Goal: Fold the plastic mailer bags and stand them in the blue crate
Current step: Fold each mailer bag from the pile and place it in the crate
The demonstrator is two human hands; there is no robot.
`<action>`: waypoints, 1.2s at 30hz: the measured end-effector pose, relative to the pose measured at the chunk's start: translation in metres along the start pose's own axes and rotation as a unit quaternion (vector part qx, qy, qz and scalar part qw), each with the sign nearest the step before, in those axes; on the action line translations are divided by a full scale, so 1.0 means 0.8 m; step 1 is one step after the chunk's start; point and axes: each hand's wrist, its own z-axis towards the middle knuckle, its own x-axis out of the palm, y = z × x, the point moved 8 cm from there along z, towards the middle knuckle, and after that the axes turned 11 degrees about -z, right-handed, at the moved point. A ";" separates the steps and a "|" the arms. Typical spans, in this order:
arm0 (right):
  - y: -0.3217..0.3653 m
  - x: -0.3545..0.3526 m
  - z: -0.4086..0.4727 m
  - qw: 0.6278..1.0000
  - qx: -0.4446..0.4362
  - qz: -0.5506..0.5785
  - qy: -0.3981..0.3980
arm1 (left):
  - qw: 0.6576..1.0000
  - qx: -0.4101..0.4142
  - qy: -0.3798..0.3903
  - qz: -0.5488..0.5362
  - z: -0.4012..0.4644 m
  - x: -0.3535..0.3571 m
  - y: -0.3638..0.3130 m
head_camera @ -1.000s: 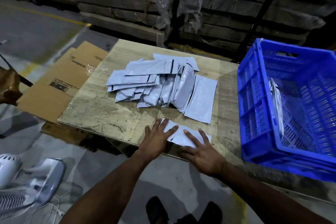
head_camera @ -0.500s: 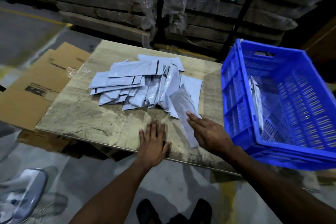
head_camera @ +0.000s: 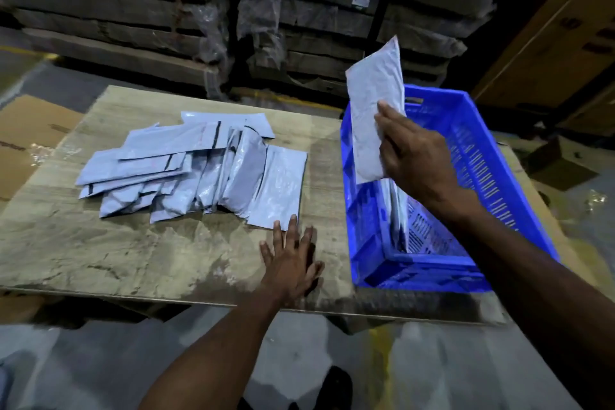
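My right hand [head_camera: 412,156] grips a folded grey mailer bag [head_camera: 371,110] and holds it upright above the left side of the blue crate [head_camera: 482,156]. A folded mailer [head_camera: 397,210] stands inside the crate against its left wall. A loose pile of grey mailer bags [head_camera: 199,170] lies on the wooden table [head_camera: 133,253]. My left hand [head_camera: 289,260] rests flat on the table with fingers spread, its fingertips close to the nearest bag of the pile.
The crate sits on the table's right part. Flattened cardboard [head_camera: 23,143] lies on the floor to the left. Stacked wrapped boards [head_camera: 233,10] stand behind the table. A small box [head_camera: 562,163] lies on the floor at the right.
My right hand has lifted the folded mailer off the table and carried it right, over the crate. My left hand has stayed flat on the table.
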 end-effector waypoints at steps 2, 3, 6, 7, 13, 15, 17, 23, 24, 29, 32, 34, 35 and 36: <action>-0.028 -0.006 -0.002 1.000 0.009 -0.011 0.003 | 1.000 -0.017 0.010 -0.024 0.010 0.002 -0.012; -0.043 -0.007 -0.006 1.000 0.014 -0.017 0.008 | 0.999 -0.032 0.014 -0.041 0.014 0.004 -0.015; -0.086 0.005 -0.029 0.997 0.030 -0.045 0.049 | 0.991 -0.095 -0.001 -0.098 0.020 0.008 -0.011; -0.101 0.013 -0.041 0.995 0.036 -0.058 0.074 | 0.989 -0.109 -0.003 -0.101 0.021 0.012 -0.010; -0.176 0.084 -0.131 0.937 0.103 -0.124 0.309 | 0.989 -0.130 0.017 -0.071 0.023 0.020 -0.014; -0.186 0.108 -0.153 0.910 0.102 -0.134 0.379 | 0.989 -0.133 0.021 -0.063 0.023 0.021 -0.013; -0.187 0.134 -0.172 0.883 0.085 -0.134 0.442 | 0.990 -0.131 0.026 -0.054 0.024 0.023 -0.012; -0.167 0.184 -0.200 0.860 0.048 -0.081 0.502 | 0.992 -0.120 0.031 -0.039 0.024 0.026 -0.013; -0.163 0.186 -0.197 0.867 0.038 -0.068 0.493 | 0.992 -0.119 0.029 -0.041 0.024 0.026 -0.013; -0.153 0.187 -0.180 0.882 0.016 -0.047 0.468 | 0.992 -0.116 0.030 -0.037 0.025 0.025 -0.014; -0.148 0.179 -0.185 0.876 0.011 -0.063 0.478 | 0.993 -0.111 0.024 -0.036 0.025 0.026 -0.013; -0.144 0.173 -0.187 0.875 0.012 -0.064 0.479 | 0.993 -0.111 0.024 -0.037 0.025 0.028 -0.012; -0.145 0.170 -0.186 0.875 0.022 -0.063 0.480 | 0.993 -0.110 0.023 -0.037 0.025 0.029 -0.011; -0.144 0.168 -0.184 0.874 0.032 -0.061 0.481 | 0.993 -0.110 0.021 -0.037 0.025 0.029 -0.011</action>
